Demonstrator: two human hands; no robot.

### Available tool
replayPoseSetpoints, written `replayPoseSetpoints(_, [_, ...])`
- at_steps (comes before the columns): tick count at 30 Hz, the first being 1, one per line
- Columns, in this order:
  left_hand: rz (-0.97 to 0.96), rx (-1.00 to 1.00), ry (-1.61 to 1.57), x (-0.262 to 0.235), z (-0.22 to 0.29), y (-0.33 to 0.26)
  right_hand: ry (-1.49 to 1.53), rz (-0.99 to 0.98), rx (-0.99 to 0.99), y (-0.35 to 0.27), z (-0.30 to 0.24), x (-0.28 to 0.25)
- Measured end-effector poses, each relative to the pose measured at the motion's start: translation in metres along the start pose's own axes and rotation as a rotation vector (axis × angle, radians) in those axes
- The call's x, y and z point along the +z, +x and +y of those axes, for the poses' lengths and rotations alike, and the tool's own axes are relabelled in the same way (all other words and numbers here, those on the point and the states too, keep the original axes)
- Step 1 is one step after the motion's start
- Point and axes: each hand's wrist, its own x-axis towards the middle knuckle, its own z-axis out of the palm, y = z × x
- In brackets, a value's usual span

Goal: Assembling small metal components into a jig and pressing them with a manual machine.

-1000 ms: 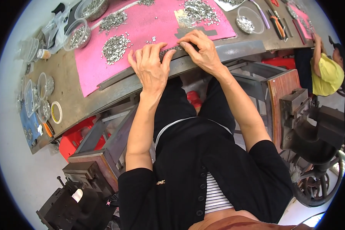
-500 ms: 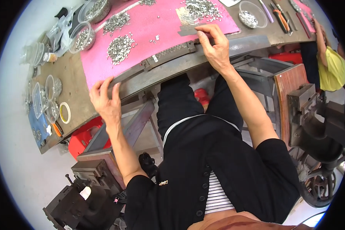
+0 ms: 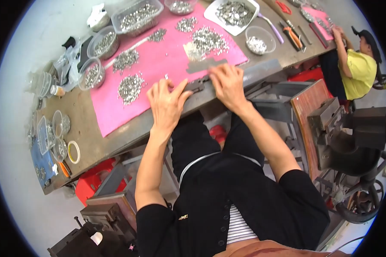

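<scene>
A dark, narrow metal bar (image 3: 196, 86) lies along the front edge of the pink mat (image 3: 109, 112), between my hands. My left hand (image 3: 164, 105) has its thumb and index finger on the bar's left end, which it partly hides. My right hand (image 3: 228, 88) is at the right end with bent fingers; motion blurs the fingertips, so what they hold cannot be made out. Just beyond them a flat grey metal strip (image 3: 203, 65) rests on the mat. Piles of small silvery metal parts (image 3: 131, 88) are spread over the mat, with a larger heap (image 3: 209, 41) farther right.
Clear tubs of parts (image 3: 137, 19) stand along the far side. At the right are a round tub (image 3: 260, 40), a white tray (image 3: 232, 15) and orange-handled pliers (image 3: 294, 38). A tape roll (image 3: 73, 152) lies at left. A co-worker in yellow (image 3: 361, 68) sits at the far right.
My left hand has moved right and away from me, nearer my right hand. My right hand has shifted slightly left, off the grey strip, which now lies on the mat. The view has shifted.
</scene>
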Motion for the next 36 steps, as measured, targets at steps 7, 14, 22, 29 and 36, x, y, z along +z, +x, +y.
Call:
replayPoseSetpoints(7, [0.103,-0.077,0.08,0.006,0.008,-0.013,0.763,-0.103,0.333,0.003,-0.031,-0.024])
replayPoseSetpoints(14, [0.17,-0.154,-0.021,0.013,0.017,-0.026,0.592,-0.154,0.216,0.038,-0.002,-0.016])
replayPoseSetpoints(22, [0.158,-0.187,-0.047,0.013,0.018,-0.028,0.107,-0.249,0.164,0.172,0.088,0.077])
replayPoseSetpoints(29, [0.172,-0.27,-0.154,-0.024,-0.019,-0.009,0.054,-0.38,0.222,0.188,0.106,0.094])
replayPoseSetpoints(36, [-0.006,-0.2,-0.085,-0.017,-0.061,0.022,-0.101,-0.31,-0.042,0.181,0.119,0.09])
